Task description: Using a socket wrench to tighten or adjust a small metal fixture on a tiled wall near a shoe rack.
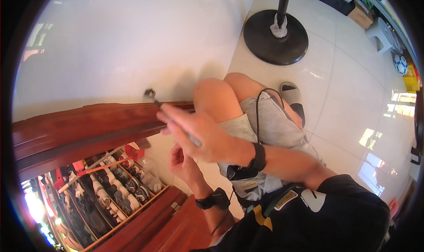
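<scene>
My right hand (205, 135) is closed around a slim grey-handled tool that looks like a wrench (150, 94). Its dark, hooked head sticks out past my fingers, over the edge of a red-brown wooden panel (88, 119). The end of the handle shows below the palm; hand and tool are somewhat blurred. Just below it, my left hand (183, 163) has its fingers curled together, and whatever they may hold is too small to make out. Both wrists carry black bands. The left forearm passes over a red-brown wooden surface (190, 227) with a small metal hinge (175, 208).
Crowded shoes (115, 190) fill a wooden rack at lower left, with sticks across them. Beyond the panel is a glossy white surface (110, 40). A round black stand base (276, 37) rests on the tiles. At far right are a stool (380, 33) and ball (400, 64).
</scene>
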Motion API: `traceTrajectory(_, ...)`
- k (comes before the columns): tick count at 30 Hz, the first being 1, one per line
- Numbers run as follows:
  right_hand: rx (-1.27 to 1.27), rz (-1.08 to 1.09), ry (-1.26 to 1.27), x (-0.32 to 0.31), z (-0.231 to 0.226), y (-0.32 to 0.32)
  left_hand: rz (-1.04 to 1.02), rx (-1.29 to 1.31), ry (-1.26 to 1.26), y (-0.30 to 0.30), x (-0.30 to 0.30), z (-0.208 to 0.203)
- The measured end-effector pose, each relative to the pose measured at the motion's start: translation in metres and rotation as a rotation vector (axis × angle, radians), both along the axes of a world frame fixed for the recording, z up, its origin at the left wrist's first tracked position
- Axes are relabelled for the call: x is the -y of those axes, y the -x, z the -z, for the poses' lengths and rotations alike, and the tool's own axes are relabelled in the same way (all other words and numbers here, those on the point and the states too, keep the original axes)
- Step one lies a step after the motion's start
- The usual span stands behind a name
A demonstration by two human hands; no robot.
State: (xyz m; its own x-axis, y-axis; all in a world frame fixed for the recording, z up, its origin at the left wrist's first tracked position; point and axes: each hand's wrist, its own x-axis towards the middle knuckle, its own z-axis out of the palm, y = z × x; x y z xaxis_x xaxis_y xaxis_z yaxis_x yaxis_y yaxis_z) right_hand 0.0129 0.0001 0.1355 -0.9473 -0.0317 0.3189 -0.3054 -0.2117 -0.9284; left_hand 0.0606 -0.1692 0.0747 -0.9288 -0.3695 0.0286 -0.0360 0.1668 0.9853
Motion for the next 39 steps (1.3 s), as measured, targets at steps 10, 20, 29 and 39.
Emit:
traceTrajectory(10, 0.046, -0.071, 0.154, 0.003, -0.004, -0.002, 0.007, 0.004, 0.002, -0.005, 0.011, 0.004)
traceTrajectory(20, 0.055, 0.08, 0.1, -0.023, -0.017, 0.017, -0.048, 0.064, 0.032, -0.006, 0.004, -0.01)
traceTrajectory(29, 0.025, 0.169, 0.241, -0.05, -0.003, 0.052, 0.048, -0.091, 0.298, 0.024, -0.029, -0.056)
traceTrajectory(39, 0.093, 0.074, 0.305, -0.066, -0.006, 0.041, 0.329, -0.83, 1.26, 0.166, -0.078, -0.107)
